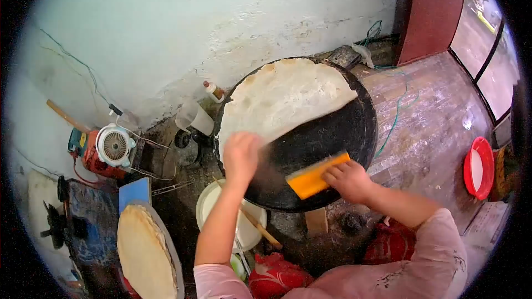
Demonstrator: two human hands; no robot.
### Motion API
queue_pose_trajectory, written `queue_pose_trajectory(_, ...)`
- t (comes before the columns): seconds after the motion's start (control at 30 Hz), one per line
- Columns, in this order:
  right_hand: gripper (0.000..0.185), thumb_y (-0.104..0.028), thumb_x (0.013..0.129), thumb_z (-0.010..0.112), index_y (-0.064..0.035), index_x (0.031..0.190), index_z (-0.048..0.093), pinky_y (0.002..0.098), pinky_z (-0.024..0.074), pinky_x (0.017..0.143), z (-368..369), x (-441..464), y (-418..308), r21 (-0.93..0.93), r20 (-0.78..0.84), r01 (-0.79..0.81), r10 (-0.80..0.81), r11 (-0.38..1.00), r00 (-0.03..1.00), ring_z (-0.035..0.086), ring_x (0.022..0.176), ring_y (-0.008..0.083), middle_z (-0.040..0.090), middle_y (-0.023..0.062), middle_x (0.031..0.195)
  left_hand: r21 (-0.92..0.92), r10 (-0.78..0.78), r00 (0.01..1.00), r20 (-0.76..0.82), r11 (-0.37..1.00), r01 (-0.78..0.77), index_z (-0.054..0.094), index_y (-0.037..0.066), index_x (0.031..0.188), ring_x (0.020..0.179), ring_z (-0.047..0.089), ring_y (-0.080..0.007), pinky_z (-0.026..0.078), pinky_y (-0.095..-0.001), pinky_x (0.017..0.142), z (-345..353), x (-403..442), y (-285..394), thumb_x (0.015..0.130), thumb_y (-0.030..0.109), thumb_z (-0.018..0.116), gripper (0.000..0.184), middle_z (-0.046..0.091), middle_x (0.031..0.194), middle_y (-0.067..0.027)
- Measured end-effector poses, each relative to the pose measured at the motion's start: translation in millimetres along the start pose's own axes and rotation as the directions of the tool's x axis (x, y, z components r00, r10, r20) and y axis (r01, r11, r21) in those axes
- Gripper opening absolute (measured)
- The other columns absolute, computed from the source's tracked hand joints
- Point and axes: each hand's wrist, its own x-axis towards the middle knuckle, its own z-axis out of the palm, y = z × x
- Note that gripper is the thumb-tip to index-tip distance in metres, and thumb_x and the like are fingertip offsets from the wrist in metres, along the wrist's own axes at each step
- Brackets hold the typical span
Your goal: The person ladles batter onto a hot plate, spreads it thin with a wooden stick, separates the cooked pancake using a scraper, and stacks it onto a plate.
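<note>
My right fingers (331, 176) grip one orange scraper (310, 181); my left fingers (247, 139) blur at the near edge of one flatbread (288, 97), pinching or not I cannot tell. It lies on one black griddle (332, 127), probably light, soft and easily torn, best held along its edge

Your left hand (241, 158) is blurred by the edge of the flatbread (291, 97), so whether your fingertips pinch the sheet cannot be told. Your right hand (349, 181) hides one end of the orange scraper (309, 181), and your thumb cannot be made out. Your left forearm (220, 224) covers part of the white bucket (200, 211). The label on the bottle (214, 92) (beyond the griddle (332, 138)) is too small to read. The bottom edge cuts off your pale shirt (377, 282).
</note>
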Motion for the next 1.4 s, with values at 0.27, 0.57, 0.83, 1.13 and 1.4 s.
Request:
queue_pose_trajectory(0.27,0.023,-0.015,0.074,0.051,-0.0110,0.094,0.059,0.0364,0.0455,0.072,85,116,126,-0.046,-0.355,-0.280,0.246,0.959,0.902,0.057,0.083,0.0229,0.060,0.0057,0.090,-0.018,0.030,0.983,-0.180,0.999,-0.034,0.060,0.004,0.076,0.076,0.053,-0.0274,0.043,-0.0360,0.067,-11,102,-8,0.073,0.004,0.059,0.004,0.057,0.074,-0.0094)
queue_pose_trajectory(0.57,0.020,-0.013,0.077,0.053,-0.0111,0.097,0.056,0.0407,0.0455,0.063,37,-3,209,-0.141,-0.404,-0.760,0.664,0.634,0.629,0.059,0.074,0.0287,0.060,0.0075,0.083,0.288,0.392,0.919,-0.038,0.885,-0.366,0.061,0.005,0.086,0.084,0.053,-0.0251,0.039,-0.0385,0.075,-45,-3,42,0.067,0.002,0.054,0.021,0.057,0.085,-0.0075)
queue_pose_trajectory(0.83,0.032,-0.010,0.076,0.051,-0.0041,0.108,0.053,0.0360,0.0472,0.074,49,-161,209,0.905,-0.174,-0.365,0.973,0.220,0.155,0.060,0.082,0.0244,0.062,0.0134,0.092,0.343,-0.067,0.929,0.363,0.937,-0.067,0.052,0.009,0.114,0.114,0.040,-0.0288,0.028,-0.0460,0.092,-46,-144,47,0.070,0.016,0.065,0.047,0.047,0.116,-0.0119)
queue_pose_trajectory(1.13,0.025,-0.004,0.068,0.043,-0.0010,0.086,0.059,0.0252,0.0402,0.047,-15,-93,105,0.845,0.376,-0.519,0.829,-0.125,0.413,0.050,0.048,0.0144,0.056,0.0026,0.064,-0.623,-0.868,0.026,0.496,-0.335,0.707,0.028,0.003,0.132,0.053,0.041,-0.0101,0.037,-0.0252,0.051,-16,-198,-20,0.074,0.022,0.069,0.074,0.050,0.073,-0.0022)
queue_pose_trajectory(1.4,0.038,-0.032,0.081,0.056,-0.0061,0.109,0.058,0.0375,0.0470,0.076,-73,34,12,0.522,0.053,-0.501,0.561,0.690,0.826,0.059,0.087,0.0324,0.061,0.0178,0.097,-0.303,-0.709,0.705,-0.038,0.680,0.668,0.062,0.000,0.080,0.069,0.057,-0.0291,0.044,-0.0346,0.063,-65,-113,-89,0.069,0.005,0.058,0.013,0.060,0.077,-0.0161)
